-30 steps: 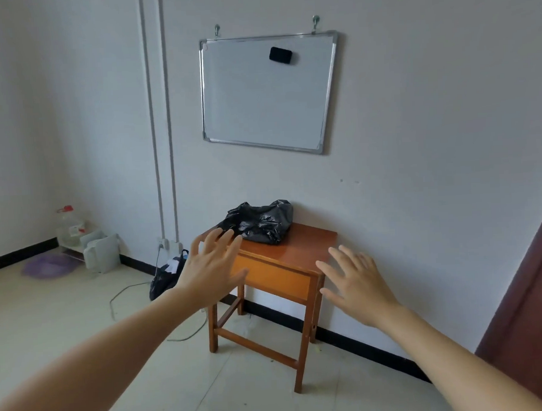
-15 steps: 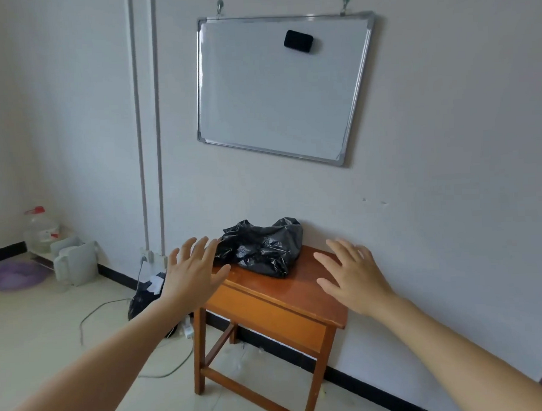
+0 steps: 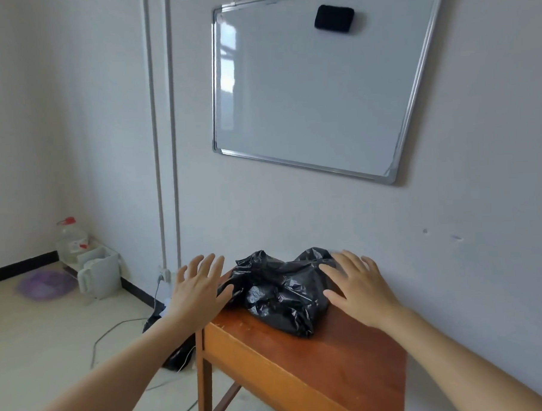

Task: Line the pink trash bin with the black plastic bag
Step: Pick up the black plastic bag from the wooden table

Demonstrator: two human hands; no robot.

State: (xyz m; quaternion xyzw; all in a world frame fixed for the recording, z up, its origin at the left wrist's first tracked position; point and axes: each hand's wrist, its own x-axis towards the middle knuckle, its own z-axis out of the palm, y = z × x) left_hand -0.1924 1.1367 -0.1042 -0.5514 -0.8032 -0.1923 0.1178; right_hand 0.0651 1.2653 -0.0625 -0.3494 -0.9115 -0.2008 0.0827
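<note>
A crumpled black plastic bag point(image 3: 282, 290) lies on a small wooden table point(image 3: 332, 364) against the wall. My left hand point(image 3: 199, 290) hovers at the bag's left side, fingers spread, holding nothing. On the bag's right side my right hand point(image 3: 357, 287) is spread flat the same way, its fingers at the edge of the plastic. Neither hand grips the bag. No pink trash bin is in view.
A whiteboard point(image 3: 314, 88) with a black eraser point(image 3: 333, 17) hangs above the table. On the floor at left stand a white jug point(image 3: 100, 276), a water bottle point(image 3: 69, 240) and a purple basin point(image 3: 45, 283). A dark bag point(image 3: 173, 349) and cables lie beside the table leg.
I have come closer to the table. Both hands have moved forward and now flank the black bag, which has stayed put.
</note>
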